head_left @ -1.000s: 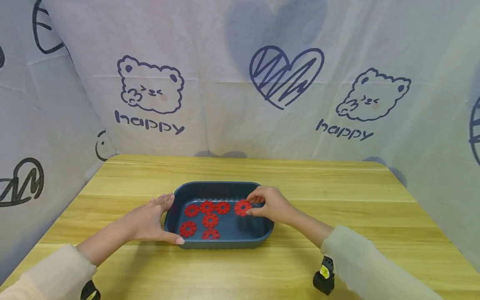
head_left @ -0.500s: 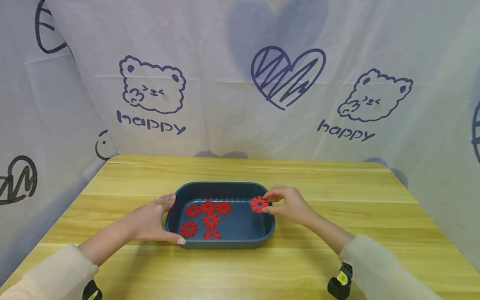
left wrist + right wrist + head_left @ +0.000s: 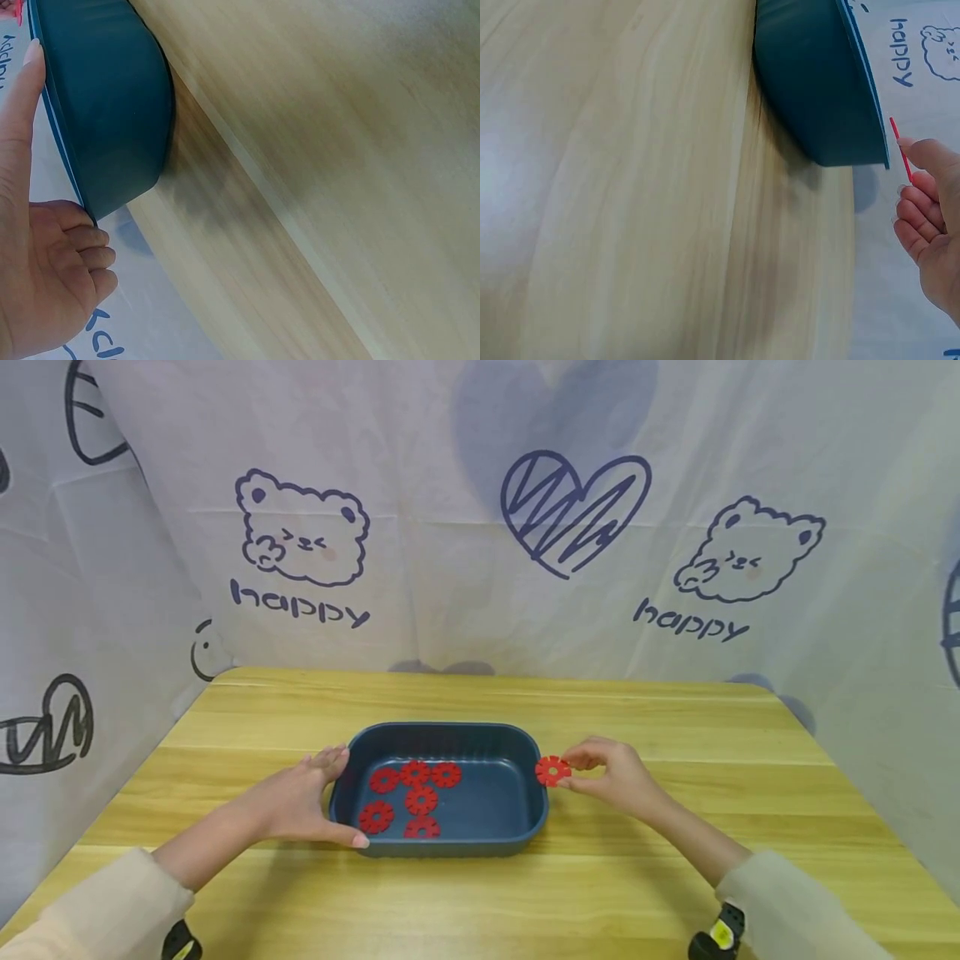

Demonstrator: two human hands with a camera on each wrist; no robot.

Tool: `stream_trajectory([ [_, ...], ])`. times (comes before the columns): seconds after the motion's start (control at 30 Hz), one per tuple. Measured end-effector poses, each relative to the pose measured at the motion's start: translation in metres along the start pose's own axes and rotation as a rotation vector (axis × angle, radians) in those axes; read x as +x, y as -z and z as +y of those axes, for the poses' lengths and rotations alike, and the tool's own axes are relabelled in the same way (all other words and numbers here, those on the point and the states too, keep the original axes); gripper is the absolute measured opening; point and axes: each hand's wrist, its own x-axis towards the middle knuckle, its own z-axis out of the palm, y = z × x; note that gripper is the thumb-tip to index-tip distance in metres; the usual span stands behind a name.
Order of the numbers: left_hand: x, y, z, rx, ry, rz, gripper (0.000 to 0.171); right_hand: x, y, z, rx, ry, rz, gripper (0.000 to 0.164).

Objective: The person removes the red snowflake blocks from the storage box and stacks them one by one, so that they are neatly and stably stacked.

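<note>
Light wood-grain worktop (image 3: pixel 450 910) spreads out below me, and closest are my 2 pale sleeves (image 3: pixel 787 902), with dark wrist devices (image 3: pixel 716 935) under the cuffs. Past them, my left grip (image 3: pixel 300 802) is spread across the left end of a dark blue tray (image 3: pixel 450 848), thumb at the near rim and fingertips toward the far corner, apparently steadying it. My right grip (image 3: pixel 611 777) pinches 1 notched red disc (image 3: pixel 546 771), which I hold in the air just outside the tray's right end; the right wrist view shows it edge-on, apart from the rim.

As I judge it, the step in hand is lifting this 1 piece out over the right rim while the tray is held in place. My next move likely calls for a firm pinch, a path clear of the tray wall, then lowering the disc to the worktop on the right before I let go.

Inside the tray lie 6 more discs (image 3: pixel 421 792), all toward the left: 3 along the far side, 1 in the middle, 2 nearer me, with 1 of those partly hidden by the near rim.

Beyond the worktop hangs a white curtain (image 3: pixel 442 635) printed with bears and a heart.
</note>
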Motion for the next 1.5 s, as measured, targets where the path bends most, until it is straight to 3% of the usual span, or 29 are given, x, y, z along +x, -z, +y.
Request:
stream_trajectory([
  [0.5, 0.000, 0.002, 0.000, -0.001, -0.007, -0.004, 0.122, -0.022, 0.010, 0.020, -0.022, -0.072, 0.010, 0.022],
  [1.17, -0.001, 0.000, 0.001, 0.009, 0.000, 0.010, 0.121, -0.044, -0.011, 0.049, 0.066, -0.197, 0.041, 0.022],
  [1.5, -0.002, -0.003, -0.001, 0.024, -0.006, 0.027, 0.119, -0.045, -0.018, 0.054, 0.007, -0.205, 0.054, 0.019],
])
